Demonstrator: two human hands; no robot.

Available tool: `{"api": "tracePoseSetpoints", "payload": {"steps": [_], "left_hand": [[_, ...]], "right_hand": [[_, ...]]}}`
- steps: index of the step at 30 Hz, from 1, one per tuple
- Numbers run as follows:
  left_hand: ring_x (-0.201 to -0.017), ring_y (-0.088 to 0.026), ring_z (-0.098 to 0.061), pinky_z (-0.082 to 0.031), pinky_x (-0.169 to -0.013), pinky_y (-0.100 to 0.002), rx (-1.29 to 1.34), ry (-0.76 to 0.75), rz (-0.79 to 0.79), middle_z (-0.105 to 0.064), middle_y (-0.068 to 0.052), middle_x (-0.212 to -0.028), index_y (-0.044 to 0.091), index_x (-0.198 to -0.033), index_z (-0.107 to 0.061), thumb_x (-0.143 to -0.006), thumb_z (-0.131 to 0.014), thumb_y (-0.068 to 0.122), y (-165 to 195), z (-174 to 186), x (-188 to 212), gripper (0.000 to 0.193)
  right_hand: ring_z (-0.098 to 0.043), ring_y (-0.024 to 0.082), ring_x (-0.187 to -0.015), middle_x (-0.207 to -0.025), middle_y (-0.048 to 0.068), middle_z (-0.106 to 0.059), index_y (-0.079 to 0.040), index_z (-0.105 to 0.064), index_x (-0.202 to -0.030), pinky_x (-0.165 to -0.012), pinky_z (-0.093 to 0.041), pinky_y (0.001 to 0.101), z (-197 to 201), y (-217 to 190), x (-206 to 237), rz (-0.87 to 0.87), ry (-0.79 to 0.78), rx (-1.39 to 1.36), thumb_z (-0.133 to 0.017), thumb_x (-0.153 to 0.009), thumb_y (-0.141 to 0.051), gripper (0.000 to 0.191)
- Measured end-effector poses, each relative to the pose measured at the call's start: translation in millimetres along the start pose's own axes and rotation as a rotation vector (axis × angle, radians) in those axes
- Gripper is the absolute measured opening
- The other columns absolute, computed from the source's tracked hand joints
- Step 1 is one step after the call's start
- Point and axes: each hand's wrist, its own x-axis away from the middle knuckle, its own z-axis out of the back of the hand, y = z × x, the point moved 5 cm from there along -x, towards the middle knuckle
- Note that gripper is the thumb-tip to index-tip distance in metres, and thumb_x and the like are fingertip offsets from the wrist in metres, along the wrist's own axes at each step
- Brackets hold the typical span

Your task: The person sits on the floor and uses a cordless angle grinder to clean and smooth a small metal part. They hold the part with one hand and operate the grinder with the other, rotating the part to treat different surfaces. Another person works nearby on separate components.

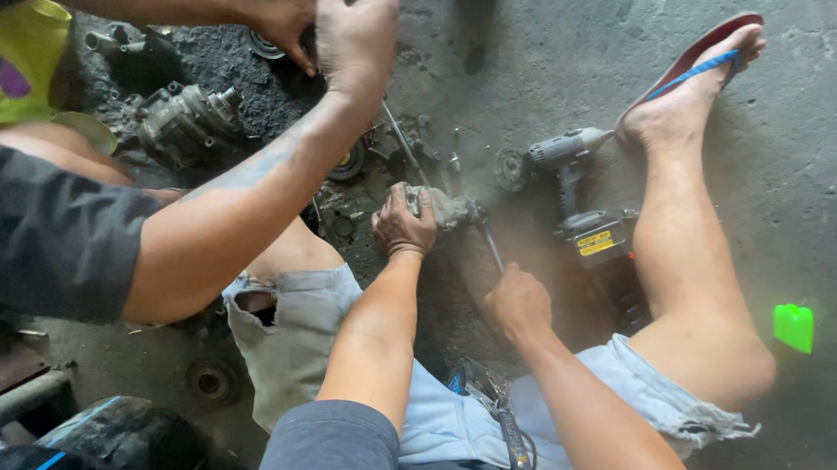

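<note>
My left hand [403, 224] grips a small grimy grey metal part [451, 208] and presses it down on the concrete floor between my legs. Just to its right, my right hand [517, 302] is closed around the lower end of a thin metal rod [489, 244] whose tip meets the part. Dust hangs around the part. Another person's forearm crosses from the left, with one hand [355, 30] raised open above the work. That person's other hand [283, 21] touches a dark round piece at the top.
A cordless drill [578, 192] lies by my right leg, next to a small pulley [510, 169]. A dirty machine unit [185, 122] sits upper left among black debris. A green plastic piece [792, 327] lies at right. A hand tool [511, 436] rests on my lap. My foot wears a red sandal [703, 51].
</note>
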Motion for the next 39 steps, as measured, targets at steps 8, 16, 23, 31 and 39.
{"api": "tracePoseSetpoints", "payload": {"steps": [8,16,23,31,39], "left_hand": [[-0.1,-0.038,-0.068,-0.045,-0.093,-0.053,-0.036,-0.017,-0.052,-0.073,-0.016,-0.106,0.01,-0.118,-0.06,-0.094,-0.056,0.047,4,-7,9,0.044],[-0.099,-0.037,-0.068,-0.045,-0.092,-0.052,-0.04,-0.078,-0.016,-0.073,-0.015,-0.104,0.01,-0.115,-0.06,-0.095,-0.056,0.046,-3,-12,8,0.041],[-0.102,-0.039,-0.068,-0.045,-0.091,-0.053,-0.041,-0.041,-0.044,-0.073,-0.016,-0.107,0.01,-0.116,-0.06,-0.094,-0.057,0.046,-8,-15,20,0.042],[-0.123,-0.046,-0.058,-0.045,-0.103,-0.056,0.051,-0.193,0.08,-0.059,-0.025,-0.139,0.006,-0.138,-0.056,-0.099,-0.052,0.053,-22,-13,-108,0.061],[-0.095,-0.043,-0.068,-0.051,-0.082,-0.052,0.154,-1.056,-0.287,-0.064,-0.022,-0.105,0.005,-0.106,-0.065,-0.093,-0.066,0.036,160,186,22,0.033]], "right_hand": [[-0.073,0.042,-0.084,-0.085,0.024,-0.073,-0.001,-0.064,-0.111,-0.077,-0.057,0.0519,-8,23,-13,0.029,-0.032,0.065,-0.058,-0.089,-0.018,0.028],[-0.073,0.042,-0.073,-0.078,0.023,-0.072,-0.003,-0.065,-0.107,-0.071,-0.058,0.0526,-24,35,-18,0.092,0.039,0.111,-0.053,-0.094,-0.018,0.024],[-0.071,0.042,-0.07,-0.075,0.022,-0.072,-0.005,-0.063,-0.103,-0.068,-0.057,0.0537,-64,66,-32,0.124,0.001,0.1,-0.057,-0.089,-0.018,0.02],[-0.07,0.037,-0.068,-0.08,0.015,-0.07,-0.006,-0.061,-0.119,-0.06,-0.055,0.0508,2,31,-141,0.757,0.442,0.252,-0.063,-0.075,-0.013,0.045],[-0.071,0.033,-0.075,-0.087,0.012,-0.07,-0.007,-0.056,-0.125,-0.068,-0.054,0.0484,-71,77,-183,0.658,0.103,0.305,-0.066,-0.082,-0.017,0.045]]}}
